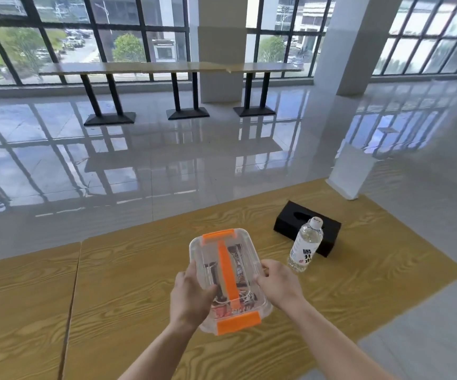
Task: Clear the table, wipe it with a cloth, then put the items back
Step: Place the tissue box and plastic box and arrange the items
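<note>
A clear plastic storage box (242, 253) with an orange handle and orange clips sits in the middle of the wooden table (128, 275), with printed items visible inside. My left hand (190, 296) grips its left side and my right hand (278, 283) grips its right side. To the right stands a clear water bottle (305, 246) with a white label. Behind the bottle lies a black tissue box (293, 218). No cloth is in view.
The table's seam (71, 297) runs down the left part of the top. Its right edge drops to a glossy tiled floor. A white pillar base (352, 171) stands just beyond the far right corner. A long bench table (167, 67) lines the windows far behind.
</note>
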`<state>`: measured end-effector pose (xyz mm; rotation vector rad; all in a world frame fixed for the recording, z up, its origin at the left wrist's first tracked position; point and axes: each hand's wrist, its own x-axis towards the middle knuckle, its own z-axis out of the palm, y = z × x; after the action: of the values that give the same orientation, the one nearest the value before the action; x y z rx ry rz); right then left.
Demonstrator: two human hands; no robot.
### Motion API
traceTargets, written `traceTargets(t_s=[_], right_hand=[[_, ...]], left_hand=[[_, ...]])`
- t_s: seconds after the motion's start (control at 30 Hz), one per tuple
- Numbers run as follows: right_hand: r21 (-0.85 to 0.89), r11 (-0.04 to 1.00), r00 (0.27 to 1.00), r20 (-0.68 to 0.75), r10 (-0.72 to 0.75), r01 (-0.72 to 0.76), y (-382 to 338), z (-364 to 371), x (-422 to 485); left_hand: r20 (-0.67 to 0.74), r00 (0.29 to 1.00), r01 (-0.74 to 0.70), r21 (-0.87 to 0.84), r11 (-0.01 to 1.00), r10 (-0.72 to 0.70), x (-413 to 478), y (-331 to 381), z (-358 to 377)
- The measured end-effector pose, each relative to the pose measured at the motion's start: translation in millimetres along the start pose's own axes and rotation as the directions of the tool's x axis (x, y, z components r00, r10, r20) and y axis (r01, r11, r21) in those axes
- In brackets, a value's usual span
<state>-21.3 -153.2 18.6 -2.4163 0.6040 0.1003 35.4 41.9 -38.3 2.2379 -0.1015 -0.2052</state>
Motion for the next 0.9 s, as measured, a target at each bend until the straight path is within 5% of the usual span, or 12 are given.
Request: traceTargets(t_s=[0.57, 0.9], right_hand=[[-0.053, 0.987, 0.987, -0.062, 0.150, -0.153, 48.1, -11.0, 50.5], [0.254, 0.950, 0.971, -0.105, 0.213, -0.181, 82.2, -13.8, 35.4]], left_hand=[[0.157, 0.986, 0.074, -0.126, 0.989, -0.054, 25.8, 42.4, 59.3], [0.173, 0.983, -0.063, 0.015, 0.998, 0.059, 46.2, 36.7, 43.6]])
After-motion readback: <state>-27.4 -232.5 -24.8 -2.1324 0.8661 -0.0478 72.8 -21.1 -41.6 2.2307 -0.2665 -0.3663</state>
